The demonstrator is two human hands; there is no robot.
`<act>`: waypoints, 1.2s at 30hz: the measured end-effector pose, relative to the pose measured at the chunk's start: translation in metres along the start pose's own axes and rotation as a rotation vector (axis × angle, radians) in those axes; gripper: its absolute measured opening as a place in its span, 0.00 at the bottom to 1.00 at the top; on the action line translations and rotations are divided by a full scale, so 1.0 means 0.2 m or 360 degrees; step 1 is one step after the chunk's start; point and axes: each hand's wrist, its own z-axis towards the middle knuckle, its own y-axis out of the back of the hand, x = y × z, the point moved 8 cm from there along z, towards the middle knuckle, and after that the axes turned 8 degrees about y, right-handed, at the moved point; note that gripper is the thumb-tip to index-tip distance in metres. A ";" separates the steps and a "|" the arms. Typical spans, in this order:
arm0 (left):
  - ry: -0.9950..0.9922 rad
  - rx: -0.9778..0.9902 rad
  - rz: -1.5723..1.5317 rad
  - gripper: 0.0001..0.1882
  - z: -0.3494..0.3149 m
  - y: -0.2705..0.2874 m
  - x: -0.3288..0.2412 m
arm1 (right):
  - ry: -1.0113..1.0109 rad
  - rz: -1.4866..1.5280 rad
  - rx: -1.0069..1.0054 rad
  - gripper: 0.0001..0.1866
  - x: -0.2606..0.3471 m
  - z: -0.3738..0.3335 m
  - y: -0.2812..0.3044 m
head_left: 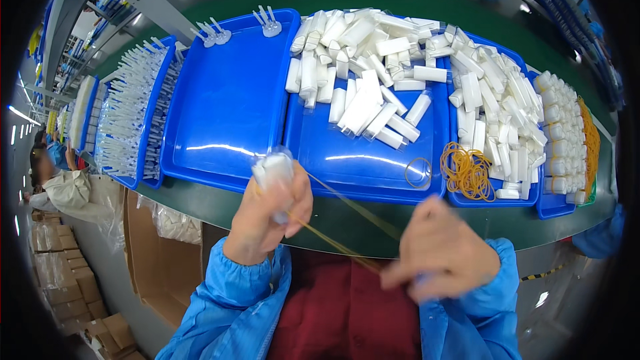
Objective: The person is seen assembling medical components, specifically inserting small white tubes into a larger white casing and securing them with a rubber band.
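Observation:
My left hand is closed around a bundle of white pieces in clear wrapping, held upright above the near edge of the bench. A yellow rubber band runs from this bundle toward my right hand, stretched long. My right fingers are curled on the band's far end and blurred by motion. Behind my hands, a blue tray carries a heap of white wrapped pieces. One loose rubber band lies in that tray's right front corner.
Left stands a blue tray with several upright white-stemmed parts at its back. More such parts fill trays farther left. Right are white pieces, a rubber-band pile and white capped bundles. An open carton sits below.

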 end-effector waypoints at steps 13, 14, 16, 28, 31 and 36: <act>-0.1249 -0.0057 0.1641 0.40 -0.15 -0.39 0.02 | -0.0580 0.0311 -0.1519 0.45 -0.45 -0.05 0.12; -0.1054 -0.0235 0.1587 0.42 -0.12 -0.35 0.02 | -0.0508 0.0309 -0.1343 0.46 -0.40 -0.03 0.10; -0.0827 -0.0421 0.1767 0.49 -0.08 -0.31 0.02 | -0.0414 0.0021 -0.0814 0.52 -0.23 0.06 0.04; 0.0630 0.0343 -0.0035 0.13 0.02 -0.22 0.26 | 0.0037 -0.0425 -0.0072 0.17 0.08 0.08 -0.13; 0.0492 0.0084 0.0085 0.18 -0.02 -0.12 0.51 | 0.0245 -0.1052 -0.0337 0.26 0.12 0.16 -0.13; -0.0048 0.0091 -0.0270 0.36 0.03 -0.27 0.22 | -0.0262 0.0757 -0.1145 0.47 -0.34 -0.04 -0.01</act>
